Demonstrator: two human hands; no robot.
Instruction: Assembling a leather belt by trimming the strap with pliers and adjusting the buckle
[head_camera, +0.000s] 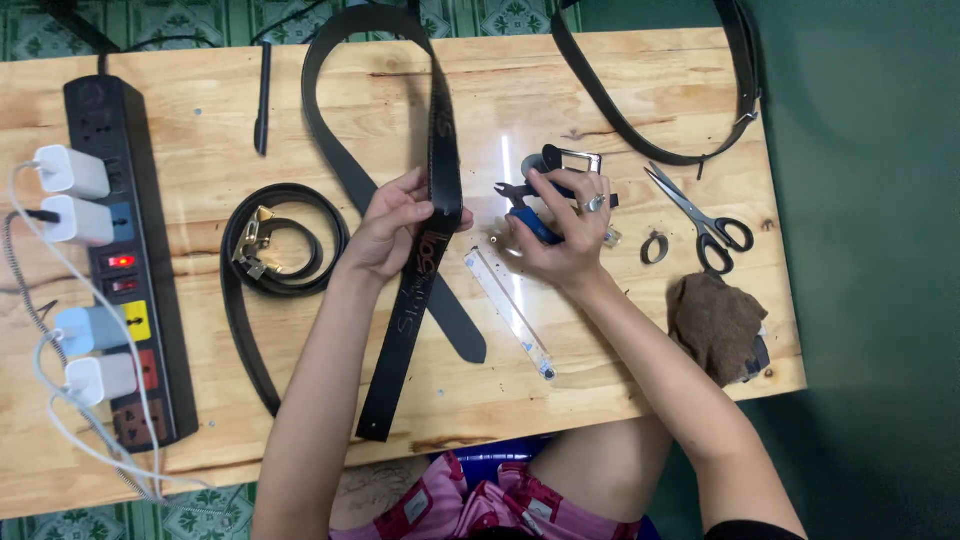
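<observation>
Head view, looking straight down on a pale wooden table (620, 70). The left hand (392, 222) pinches a long black leather belt (440, 170) between thumb and curled fingers, closed on the strap about halfway along; lettering runs down the strap, and its cut end lies near the table's front edge. From the hand the belt climbs to the far edge, loops over and comes back down as a second strand ending in a rounded tip just right of the first. The right hand (568, 228), a ring on one finger, is closed around blue-handled pliers (530, 215); the small jaws point left toward the belt, close to it, though whether they touch it cannot be told. A metal buckle (575, 160) lies just beyond this hand. A clear ruler (510, 312) lies slantwise on the table between the two forearms.

To the right lie black-handled scissors (705, 220), a small metal ring (654, 247) and a brown rag (716, 325). A coiled belt with a brass buckle (270, 245) sits left of the left hand, with a black pen (263, 95) beyond it. A black power strip (130, 260) with white chargers runs along the left side. Another black strap (650, 135) curves across the far right corner.
</observation>
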